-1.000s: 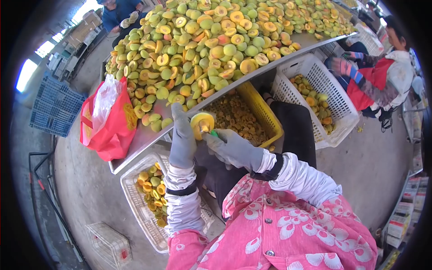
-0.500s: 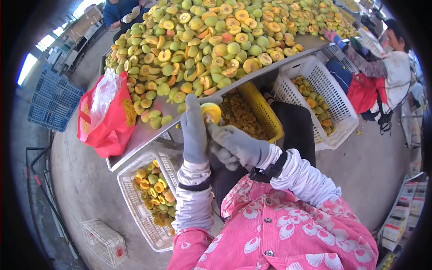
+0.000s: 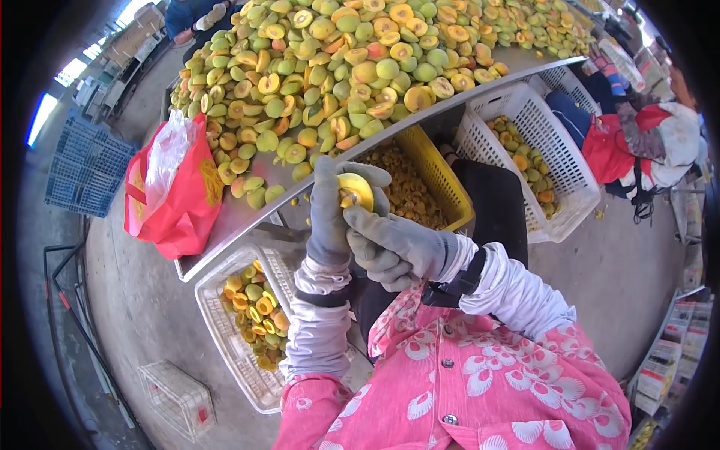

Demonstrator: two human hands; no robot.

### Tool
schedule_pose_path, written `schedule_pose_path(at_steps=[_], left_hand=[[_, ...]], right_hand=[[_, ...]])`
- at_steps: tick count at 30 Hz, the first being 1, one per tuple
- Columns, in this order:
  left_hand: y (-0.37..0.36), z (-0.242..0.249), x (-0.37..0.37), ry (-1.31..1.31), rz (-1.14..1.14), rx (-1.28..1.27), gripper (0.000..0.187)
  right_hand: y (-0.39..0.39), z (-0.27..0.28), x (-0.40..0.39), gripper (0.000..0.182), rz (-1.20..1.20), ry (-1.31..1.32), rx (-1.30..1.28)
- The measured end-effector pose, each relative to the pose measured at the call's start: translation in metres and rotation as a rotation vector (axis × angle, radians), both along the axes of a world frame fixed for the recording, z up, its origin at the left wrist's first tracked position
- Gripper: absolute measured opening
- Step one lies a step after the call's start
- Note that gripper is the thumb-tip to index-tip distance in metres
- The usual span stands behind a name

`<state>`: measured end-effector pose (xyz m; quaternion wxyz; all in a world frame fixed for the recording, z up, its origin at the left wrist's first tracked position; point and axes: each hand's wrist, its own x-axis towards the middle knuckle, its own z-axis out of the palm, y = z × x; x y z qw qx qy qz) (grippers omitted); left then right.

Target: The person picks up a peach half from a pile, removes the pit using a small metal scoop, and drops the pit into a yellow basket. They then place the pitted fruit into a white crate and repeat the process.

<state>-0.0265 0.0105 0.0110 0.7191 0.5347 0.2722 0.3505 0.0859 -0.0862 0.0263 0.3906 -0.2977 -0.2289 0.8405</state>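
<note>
My left hand (image 3: 327, 217), in a grey glove, has its fingers wrapped round an apricot half (image 3: 361, 190) with the cut face turned up. A brownish pit area shows at the fruit's near side. Close against it, my gloved right hand (image 3: 401, 247) is closed, thumb and forefinger at the fruit's lower edge. Whatever the right fingers hold is hidden. Just beyond both hands lies a big heap of halved apricots (image 3: 330, 82) on a metal table (image 3: 240, 229).
A yellow crate (image 3: 454, 206) of brown pits stands beyond my right hand. White crates with apricot halves stand at right (image 3: 574, 180) and lower left (image 3: 225, 352). A red bag (image 3: 180, 206) sits on the table's left corner. Other people (image 3: 660, 150) work at the right and far left.
My left fingers have curled over the apricot half, which is tilted differently. My right hand has shifted slightly and its fingertips press closer to the fruit. The person at right has leaned down.
</note>
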Motion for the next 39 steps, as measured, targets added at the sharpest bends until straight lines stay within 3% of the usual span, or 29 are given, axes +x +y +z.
schedule_pose_path(at_steps=[3,6,7,10,11,12,14,16,18,20,22,23,25,27,29,30,33,37,39], left_hand=[[0.003,-0.014,0.006,-0.224,-0.141,-0.096,0.076],[0.008,-0.021,0.013,-0.014,-0.131,-0.144,0.077],[0.016,-0.033,0.018,0.176,-0.085,0.272,0.075],[0.014,-0.05,0.021,0.11,-0.098,0.257,0.072],[0.014,-0.057,0.022,-0.093,-0.198,-0.166,0.069],[0.009,-0.064,0.024,-0.087,-0.199,-0.172,0.069],[0.005,-0.077,0.033,-0.262,-0.079,-0.446,0.072],[0.004,-0.077,0.039,-0.291,-0.121,-0.445,0.07],[0.001,-0.074,0.047,-0.175,0.128,-0.361,0.065],[0.005,-0.091,0.047,-0.266,0.187,-0.246,0.057],[0.025,-0.108,0.035,-0.298,0.187,-0.335,0.051],[0.032,-0.117,0.03,-0.393,0.105,-0.373,0.046],[0.026,-0.103,0.027,-0.391,0.118,-0.433,0.045],[0.019,-0.1,0.025,-0.38,0.145,-0.515,0.045],[0.007,-0.091,0.031,-0.393,0.175,-0.493,0.042],[0.003,-0.087,0.032,-0.405,0.209,-0.461,0.039],[0.002,-0.092,0.03,-0.335,0.133,-0.28,0.041],[-0.007,-0.088,0.026,-0.346,0.089,-0.359,0.052],[-0.011,-0.087,0.029,-0.369,0.097,-0.322,0.051]], right_hand=[[0.005,-0.017,0.006,0.052,0.029,0.116,-0.052],[0.008,-0.043,0.017,0.05,0.039,0.329,-0.156],[0.009,-0.055,0.02,0.049,0.046,0.433,-0.202],[0.007,-0.063,0.024,0.048,0.031,0.526,-0.199],[0.005,-0.063,0.024,0.048,0.018,0.498,-0.17],[0.002,-0.062,0.023,0.048,0.005,0.472,-0.144],[0.005,-0.068,0.029,0.045,0.04,0.415,-0.049],[0.003,-0.075,0.033,0.044,-0.043,0.35,-0.075],[0.0,-0.097,0.041,0.047,-0.079,0.416,-0.077],[-0.003,-0.109,0.046,0.05,-0.107,0.481,-0.08],[-0.006,-0.113,0.046,0.041,-0.417,-0.542,-0.112],[-0.007,-0.13,0.047,0.041,-0.426,-0.541,-0.104],[-0.01,-0.16,0.049,0.044,-0.488,-1.214,0.02],[-0.008,-0.159,0.045,0.041,-0.564,-1.148,0.046],[-0.006,-0.123,0.031,0.037,-0.65,-0.891,0.047],[-0.007,-0.101,0.027,0.037,-0.651,-0.891,0.045],[-0.007,-0.074,0.023,0.042,-0.461,-0.57,0.058],[-0.008,-0.075,0.029,0.047,-0.359,-0.471,0.046],[-0.005,-0.075,0.026,0.05,-0.368,-0.597,0.029]])
